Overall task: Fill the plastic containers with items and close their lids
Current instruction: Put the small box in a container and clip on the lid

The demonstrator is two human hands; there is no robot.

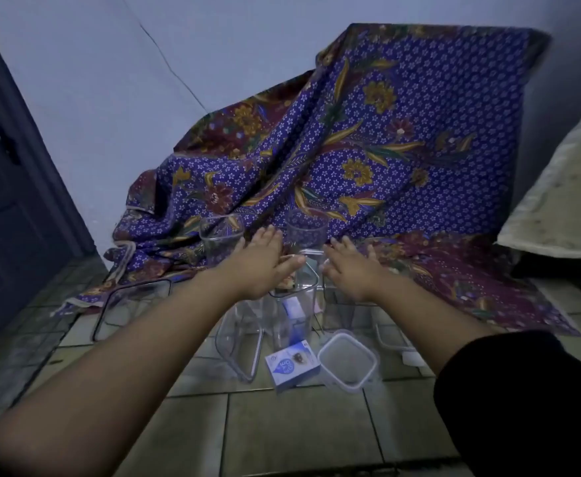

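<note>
A tall clear plastic container (304,292), square with rounded corners, stands upright on the tiled floor (282,428) with its mouth uncovered, and a small blue-and-white box (294,313) shows through its wall. The left hand (263,270) hovers at its 10 o'clock, palm down, with its fingers (268,235) straight and slightly spread and nothing in them. Its thumb lies at the container's rim, though contact cannot be made out. The right hand (349,273) sits at 2 o'clock, its fingers (342,244) likewise straight, loosely fanned and holding nothing, so the container's mouth lies between the two hands. At 7 o'clock another clear container (237,342) lies tipped on its side. At 6 o'clock lies a blue-and-white carton (292,364), and just beside it at 5 o'clock is a low square tub (347,361) of cloudy plastic with rounded corners. Beyond the fingertips, a clear square container (221,232) stands at 11 o'clock and a rounder clear one (306,227) at 12 o'clock. Both stand against a draped purple batik cloth (402,149) patterned with flowers. A large clear tub (134,304) rests at 9 o'clock. A black sleeve (523,401) covers the right upper arm.
</note>
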